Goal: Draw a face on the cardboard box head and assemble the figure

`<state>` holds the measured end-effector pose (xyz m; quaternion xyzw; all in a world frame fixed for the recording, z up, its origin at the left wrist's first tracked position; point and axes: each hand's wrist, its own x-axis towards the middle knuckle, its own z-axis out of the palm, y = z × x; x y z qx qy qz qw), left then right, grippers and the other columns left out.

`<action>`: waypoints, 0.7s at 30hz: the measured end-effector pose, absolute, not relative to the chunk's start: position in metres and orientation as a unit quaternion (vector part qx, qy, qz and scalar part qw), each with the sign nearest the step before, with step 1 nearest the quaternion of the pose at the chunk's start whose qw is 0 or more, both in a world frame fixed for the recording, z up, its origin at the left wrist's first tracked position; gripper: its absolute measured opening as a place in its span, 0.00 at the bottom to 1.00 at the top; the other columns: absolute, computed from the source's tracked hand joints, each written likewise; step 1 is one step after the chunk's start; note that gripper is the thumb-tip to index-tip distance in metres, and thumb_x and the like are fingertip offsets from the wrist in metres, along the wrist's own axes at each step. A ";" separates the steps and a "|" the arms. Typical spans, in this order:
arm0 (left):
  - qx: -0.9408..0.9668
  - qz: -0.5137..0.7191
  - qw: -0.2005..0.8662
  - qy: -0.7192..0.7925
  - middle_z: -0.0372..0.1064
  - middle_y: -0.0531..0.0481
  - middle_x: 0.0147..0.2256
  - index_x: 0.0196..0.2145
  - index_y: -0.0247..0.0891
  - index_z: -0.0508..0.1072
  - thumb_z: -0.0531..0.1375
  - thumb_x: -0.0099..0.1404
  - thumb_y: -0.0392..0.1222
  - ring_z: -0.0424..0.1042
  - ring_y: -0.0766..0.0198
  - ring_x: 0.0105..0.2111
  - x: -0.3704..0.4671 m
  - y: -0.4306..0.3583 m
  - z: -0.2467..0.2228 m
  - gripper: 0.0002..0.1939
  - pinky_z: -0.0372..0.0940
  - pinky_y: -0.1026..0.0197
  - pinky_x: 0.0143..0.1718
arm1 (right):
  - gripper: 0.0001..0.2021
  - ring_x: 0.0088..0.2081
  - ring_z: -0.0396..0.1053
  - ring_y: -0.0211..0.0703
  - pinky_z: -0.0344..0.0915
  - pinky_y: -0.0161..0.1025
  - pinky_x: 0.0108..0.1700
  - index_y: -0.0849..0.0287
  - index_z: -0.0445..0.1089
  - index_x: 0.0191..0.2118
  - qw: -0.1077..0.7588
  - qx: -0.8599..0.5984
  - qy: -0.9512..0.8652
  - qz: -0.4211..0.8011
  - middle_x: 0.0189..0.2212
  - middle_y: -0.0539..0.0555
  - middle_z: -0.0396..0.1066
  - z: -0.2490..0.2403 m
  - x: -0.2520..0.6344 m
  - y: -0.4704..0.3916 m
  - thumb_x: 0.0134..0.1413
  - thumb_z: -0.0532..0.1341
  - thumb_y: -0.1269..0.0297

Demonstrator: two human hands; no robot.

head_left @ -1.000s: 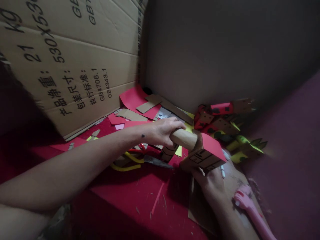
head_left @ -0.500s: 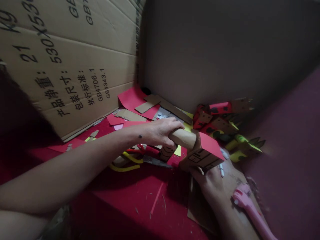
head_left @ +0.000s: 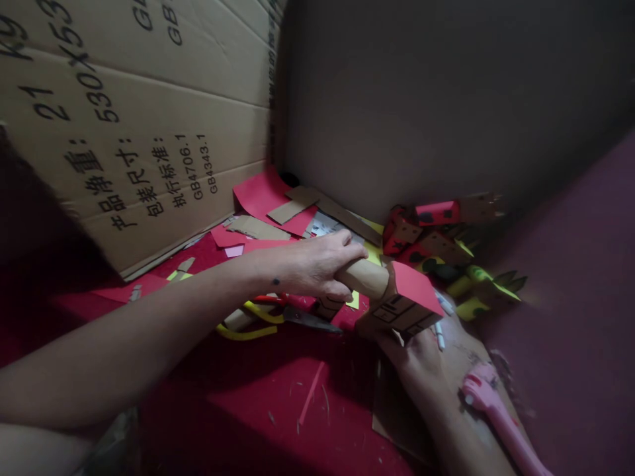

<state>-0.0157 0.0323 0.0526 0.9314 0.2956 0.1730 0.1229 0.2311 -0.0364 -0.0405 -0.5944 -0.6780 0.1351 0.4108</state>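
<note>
The red surface (head_left: 248,390) spreads across the lower middle of the frame, dark toward the lower left and littered with fine scraps and a narrow red paper strip (head_left: 311,393). At the upper left stands a large cardboard carton (head_left: 218,79), its side printed in black with characters and numbers that run sideways. A plain grey wall (head_left: 421,99) fills the upper right, and a purplish surface (head_left: 575,317) slopes along the right edge.

Near the centre, the cardboard tube (head_left: 366,277) lies between the two hands, its right end against the small cardboard box (head_left: 409,317), which has a red top and black drawn lines. The left hand (head_left: 322,264) is closed around the tube's left end; the right hand (head_left: 414,357) grips the small cardboard box from below. The hands are apart, linked by these two pieces.

Below the left hand lie yellow-handled scissors (head_left: 307,320), beside yellow and red scraps. Behind it, toward the carton, are a red paper sheet (head_left: 262,198) and cardboard strips (head_left: 294,210). Right of centre, red figures (head_left: 436,213) with dark shapes sit above yellow-green figures (head_left: 473,309). A white marker (head_left: 440,336) lies beside the right hand, and a pink tool (head_left: 496,403) rests at the lower right
</note>
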 end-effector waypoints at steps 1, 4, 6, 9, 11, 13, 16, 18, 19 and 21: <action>0.932 0.174 0.126 0.293 0.60 0.47 0.44 0.54 0.42 0.65 0.63 0.60 0.43 0.64 0.59 0.40 -0.016 0.033 0.053 0.25 0.61 0.61 0.38 | 0.13 0.40 0.74 0.56 0.69 0.49 0.40 0.56 0.72 0.40 0.405 -0.596 -0.680 0.136 0.39 0.57 0.78 -0.041 0.232 -0.036 0.48 0.64 0.59; 0.930 0.185 0.162 0.275 0.60 0.46 0.47 0.58 0.41 0.62 0.63 0.59 0.44 0.65 0.57 0.43 -0.017 0.035 0.052 0.29 0.62 0.61 0.40 | 0.13 0.42 0.73 0.58 0.68 0.51 0.43 0.57 0.72 0.40 0.383 -0.604 -0.689 0.117 0.39 0.58 0.78 -0.042 0.235 -0.036 0.48 0.63 0.59; 0.925 0.198 0.187 0.265 0.60 0.44 0.49 0.61 0.38 0.58 0.62 0.59 0.41 0.64 0.56 0.47 -0.017 0.038 0.051 0.33 0.63 0.59 0.45 | 0.13 0.42 0.73 0.59 0.68 0.52 0.43 0.58 0.72 0.40 0.373 -0.610 -0.691 0.107 0.38 0.59 0.77 -0.041 0.235 -0.036 0.49 0.62 0.58; 0.922 0.212 0.196 0.259 0.60 0.41 0.53 0.62 0.37 0.55 0.60 0.57 0.38 0.63 0.54 0.51 -0.019 0.043 0.050 0.36 0.61 0.57 0.50 | 0.11 0.38 0.73 0.57 0.68 0.50 0.39 0.57 0.72 0.36 0.373 -0.619 -0.681 0.115 0.36 0.58 0.77 -0.038 0.232 -0.037 0.47 0.62 0.58; 0.924 0.206 0.193 0.257 0.61 0.41 0.53 0.60 0.37 0.57 0.59 0.56 0.37 0.63 0.53 0.52 -0.020 0.045 0.051 0.34 0.61 0.57 0.51 | 0.10 0.37 0.73 0.56 0.68 0.48 0.38 0.57 0.72 0.34 0.384 -0.617 -0.675 0.125 0.34 0.57 0.77 -0.036 0.230 -0.037 0.45 0.62 0.58; 0.925 0.203 0.191 0.257 0.63 0.43 0.52 0.57 0.37 0.60 0.59 0.55 0.36 0.64 0.54 0.50 -0.020 0.045 0.052 0.31 0.61 0.58 0.49 | 0.10 0.35 0.73 0.54 0.68 0.47 0.37 0.57 0.72 0.33 0.393 -0.613 -0.673 0.131 0.32 0.56 0.77 -0.036 0.229 -0.037 0.44 0.61 0.58; 0.920 0.206 0.200 0.267 0.65 0.45 0.48 0.53 0.37 0.63 0.60 0.54 0.36 0.66 0.57 0.46 -0.021 0.043 0.056 0.27 0.62 0.60 0.44 | 0.10 0.33 0.73 0.53 0.68 0.45 0.35 0.57 0.72 0.33 0.397 -0.613 -0.670 0.134 0.31 0.55 0.77 -0.036 0.228 -0.037 0.44 0.61 0.59; 0.911 0.210 0.219 0.279 0.66 0.46 0.45 0.51 0.36 0.65 0.60 0.55 0.37 0.67 0.58 0.42 -0.023 0.044 0.057 0.25 0.62 0.61 0.40 | 0.10 0.34 0.73 0.53 0.68 0.45 0.35 0.57 0.72 0.33 0.397 -0.615 -0.669 0.128 0.31 0.55 0.77 -0.037 0.229 -0.037 0.44 0.62 0.59; 0.906 0.210 0.235 0.283 0.66 0.46 0.44 0.51 0.36 0.65 0.60 0.55 0.37 0.67 0.59 0.40 -0.023 0.046 0.056 0.24 0.62 0.62 0.38 | 0.10 0.35 0.74 0.54 0.68 0.46 0.36 0.57 0.72 0.34 0.398 -0.613 -0.671 0.123 0.32 0.56 0.78 -0.037 0.230 -0.037 0.45 0.63 0.59; 0.897 0.212 0.264 0.283 0.66 0.48 0.42 0.52 0.38 0.64 0.61 0.57 0.40 0.67 0.61 0.38 -0.025 0.050 0.054 0.24 0.62 0.63 0.35 | 0.09 0.37 0.74 0.55 0.69 0.47 0.37 0.57 0.73 0.34 0.399 -0.606 -0.678 0.118 0.32 0.56 0.78 -0.038 0.231 -0.037 0.45 0.64 0.59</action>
